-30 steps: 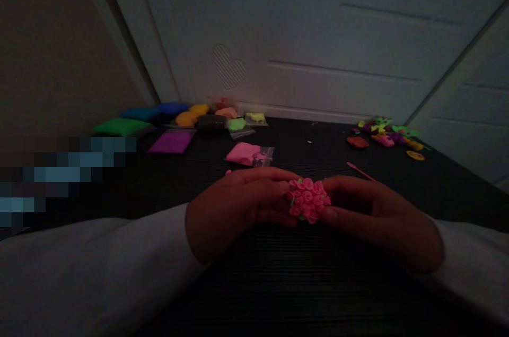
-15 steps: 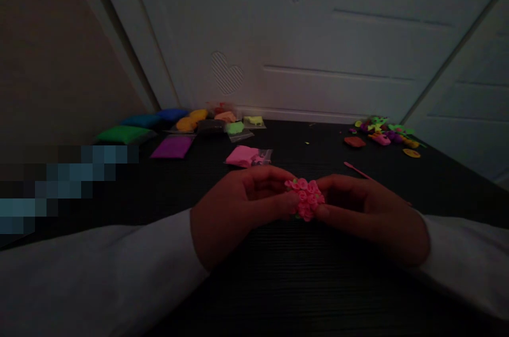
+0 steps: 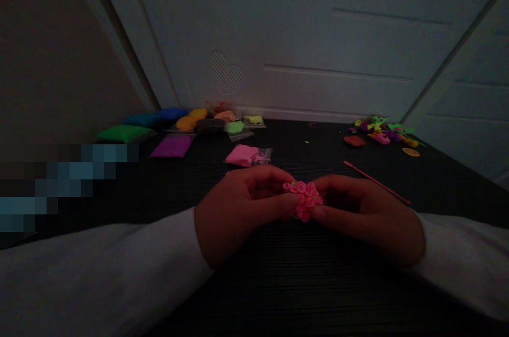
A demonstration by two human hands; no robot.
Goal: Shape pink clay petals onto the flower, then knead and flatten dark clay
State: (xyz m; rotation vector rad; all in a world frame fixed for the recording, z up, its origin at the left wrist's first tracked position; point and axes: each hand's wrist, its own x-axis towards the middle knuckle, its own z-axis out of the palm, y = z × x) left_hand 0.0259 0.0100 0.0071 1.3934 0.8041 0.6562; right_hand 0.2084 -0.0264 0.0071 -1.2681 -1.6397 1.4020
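A small cluster of pink clay roses (image 3: 306, 200) with bits of green among them is held between my two hands, just above the dark table. My left hand (image 3: 246, 215) grips its left side, the thumb lying on the front petals and the fingers behind. From the right, my right hand (image 3: 363, 215) pinches the cluster between thumb and forefinger. Beyond my left hand lies an opened bag of pink clay (image 3: 243, 155). A thin pink modelling tool (image 3: 377, 182) rests on the table behind my right hand.
Bags of coloured clay stand at the back left, among them green (image 3: 125, 134), purple (image 3: 173, 146) and orange (image 3: 186, 123). A heap of coloured clay pieces (image 3: 392, 132) sits at the back right, near a red lump (image 3: 353, 141). A white panelled wall (image 3: 338, 45) closes off the back.
Both hands have shifted very slightly, and the rose cluster has moved a touch left. More of the pink tool shows behind my right hand. The grip looks the same.
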